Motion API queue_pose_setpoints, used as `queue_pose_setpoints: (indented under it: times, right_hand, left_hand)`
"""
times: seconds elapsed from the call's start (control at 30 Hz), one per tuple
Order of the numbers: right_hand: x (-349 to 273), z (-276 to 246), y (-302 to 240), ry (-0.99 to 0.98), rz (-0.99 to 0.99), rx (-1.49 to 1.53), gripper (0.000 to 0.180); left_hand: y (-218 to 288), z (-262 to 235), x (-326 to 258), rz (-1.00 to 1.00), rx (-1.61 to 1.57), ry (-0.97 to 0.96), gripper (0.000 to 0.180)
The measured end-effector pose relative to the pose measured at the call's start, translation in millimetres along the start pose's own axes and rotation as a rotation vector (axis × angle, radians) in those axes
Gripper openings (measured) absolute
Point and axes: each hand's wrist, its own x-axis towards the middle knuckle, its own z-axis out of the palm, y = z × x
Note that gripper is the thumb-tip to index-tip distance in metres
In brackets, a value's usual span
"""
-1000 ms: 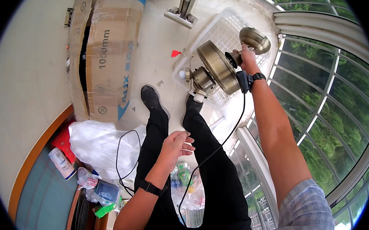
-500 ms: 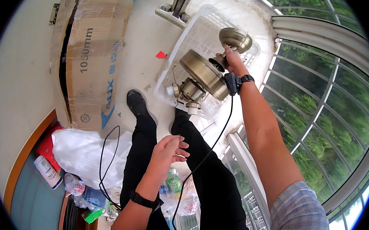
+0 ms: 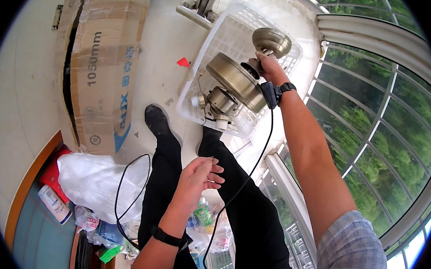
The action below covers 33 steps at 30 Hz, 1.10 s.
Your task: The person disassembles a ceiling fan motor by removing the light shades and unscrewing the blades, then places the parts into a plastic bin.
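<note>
A brass-coloured ceiling fan motor (image 3: 235, 82) hangs at a tilt over a white plastic basket (image 3: 191, 90). My right hand (image 3: 271, 68) is closed round its rod, just below the round canopy (image 3: 272, 42). Under the motor sits a light fitting (image 3: 223, 101) with white sockets. Whether the motor touches the basket cannot be made out. In front of my legs, my left hand (image 3: 198, 177) has thumb and forefinger pinched together, the other fingers loosely curled. Something tiny and dark seems to show at the fingertips, too small to name.
A long cardboard box (image 3: 103, 66) lies at the left. Below it are a white plastic bag (image 3: 99, 184), a white tub (image 3: 54, 204) and other bagged items. A black cable (image 3: 244, 184) runs from my right wrist. Barred windows (image 3: 377, 111) line the right; a metal stand (image 3: 196, 15) is at the top.
My right hand and the fan motor have shifted slightly up and left in the picture, as the whole view moved a little. My left hand keeps its pinch.
</note>
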Motion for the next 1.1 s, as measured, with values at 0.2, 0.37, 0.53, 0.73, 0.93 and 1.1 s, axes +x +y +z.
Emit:
queue_pose_setpoints:
  times: [0.2,0.37,0.53,0.73,0.93,1.1]
  right_hand:
    - [-8,41,-29,-0.047,-0.084,-0.278,0.039]
    - [8,51,-42,-0.019,-0.080,-0.661,0.061]
    - [-10,36,-51,-0.144,-0.045,-0.768,0.070]
    - [-51,21,-32,-0.157,-0.101,-0.615,0.061]
    - [-86,4,-4,0.281,-0.324,-0.598,0.055]
    - [-135,-14,10,0.461,-0.266,-0.485,0.046]
  left_hand:
    - [-5,4,6,-0.009,0.008,-0.017,0.030]
    - [-2,5,9,-0.007,0.004,-0.025,0.030]
    - [-2,2,11,-0.012,-0.020,-0.003,0.030]
    - [-11,-17,9,-0.014,-0.035,0.074,0.030]
    - [14,-51,-6,0.077,-0.057,0.183,0.030]
    - [49,-77,-23,0.150,-0.008,0.286,0.029]
